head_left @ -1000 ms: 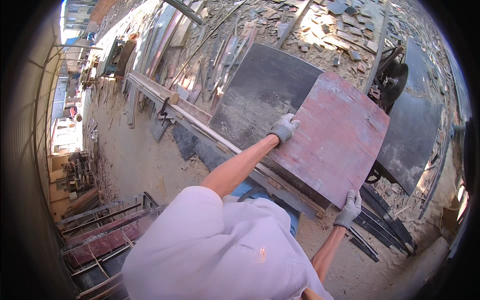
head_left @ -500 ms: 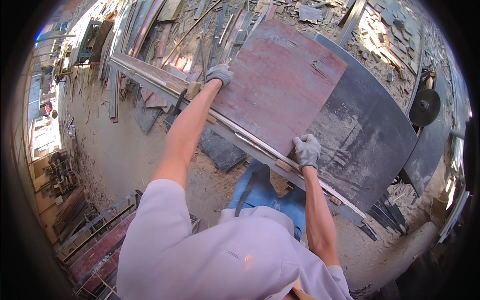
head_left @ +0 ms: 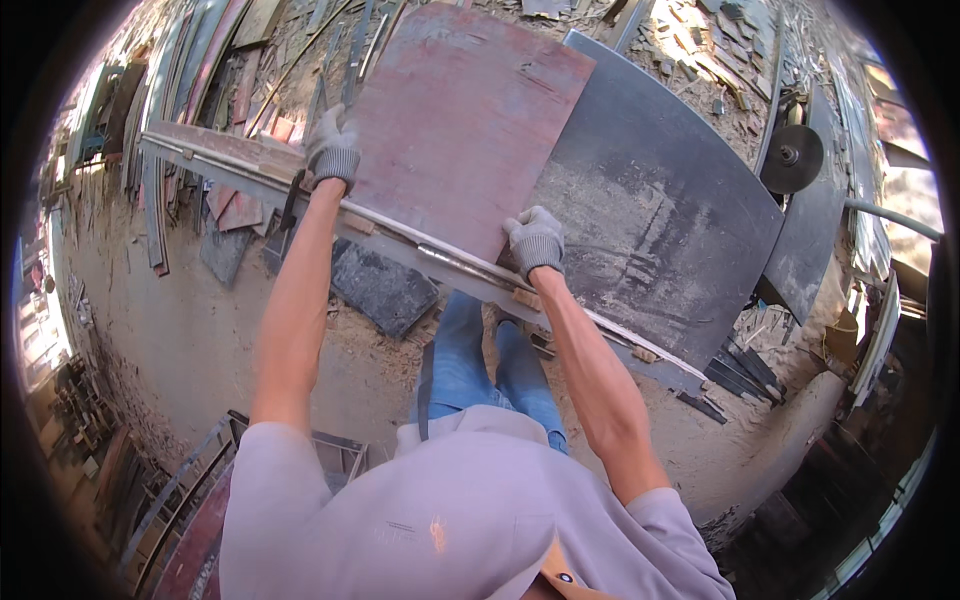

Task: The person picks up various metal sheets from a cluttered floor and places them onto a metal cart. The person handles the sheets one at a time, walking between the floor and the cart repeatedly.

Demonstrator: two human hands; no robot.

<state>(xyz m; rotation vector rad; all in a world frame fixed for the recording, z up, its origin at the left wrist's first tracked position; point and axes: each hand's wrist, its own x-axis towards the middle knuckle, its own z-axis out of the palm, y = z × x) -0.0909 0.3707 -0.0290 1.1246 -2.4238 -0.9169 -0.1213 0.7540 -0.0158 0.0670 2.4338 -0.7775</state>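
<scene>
A worn reddish panel (head_left: 455, 125) lies flat on a dark curved-edge tabletop (head_left: 660, 200), its near edge along a long straight rail (head_left: 430, 245). My left hand (head_left: 332, 155), in a grey knit glove, is at the panel's left edge with its fingers apart; whether it touches the edge I cannot tell. My right hand (head_left: 537, 240), gloved the same way, has its fingers curled on the panel's near right corner. A black clamp-like piece (head_left: 292, 198) sits on the rail left of my left wrist. Pale dust coats part of the tabletop.
A dark round disc (head_left: 792, 158) with a metal hub stands at the right beyond the table. Wood strips (head_left: 200, 60) and scraps (head_left: 700, 60) litter the far ground. A dark slab (head_left: 385, 285) lies below the rail, near my legs. At the lower left is a metal frame (head_left: 215, 445).
The view has turned, shifting the scene leftward. The panel has slid left along the rail relative to the tabletop, both hands moving with it. My left hand's fingers have loosened and spread.
</scene>
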